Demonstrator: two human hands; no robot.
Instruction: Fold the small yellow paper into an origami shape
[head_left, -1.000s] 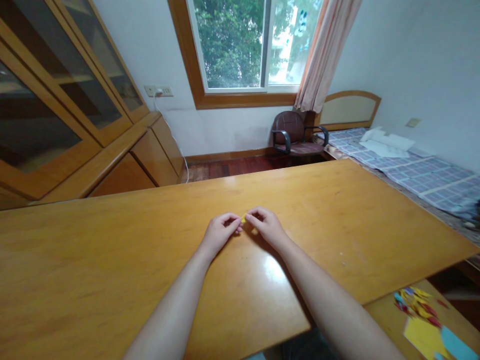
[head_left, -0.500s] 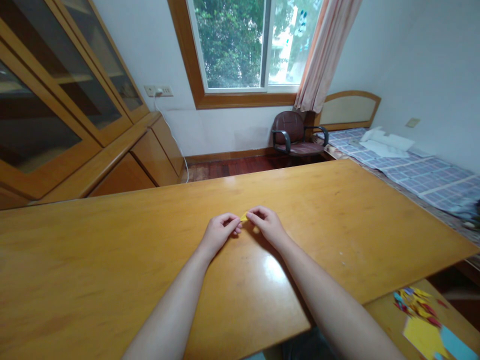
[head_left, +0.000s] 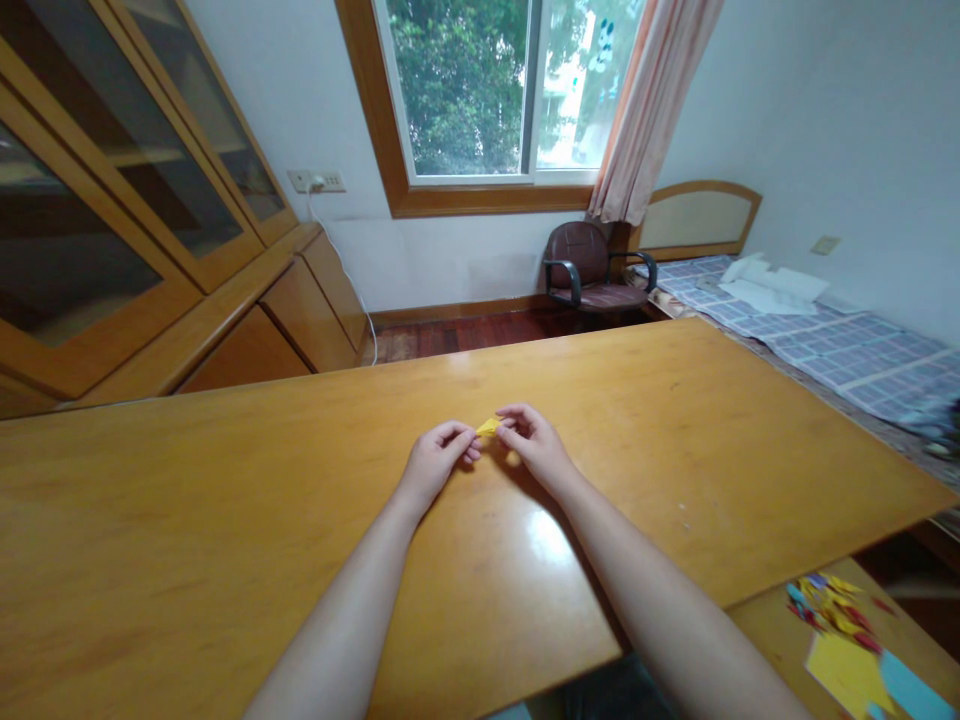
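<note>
1. yellow folded piece (head_left: 488,427): between the two hands, over the desk (head_left: 225,520).
2. left hand (head_left: 441,460): grip pinching the piece's left end.
3. right hand (head_left: 536,448): fingertips at the right end; whether this grip is closed cannot be told.
4. small coloured pieces (head_left: 832,605): heaped at lower right.

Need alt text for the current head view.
Left hand pinches a small yellow piece, right hand at its other end, over a wooden table. Colorful bits and sheets lie at lower right; a chair stands near a window beyond.
</note>
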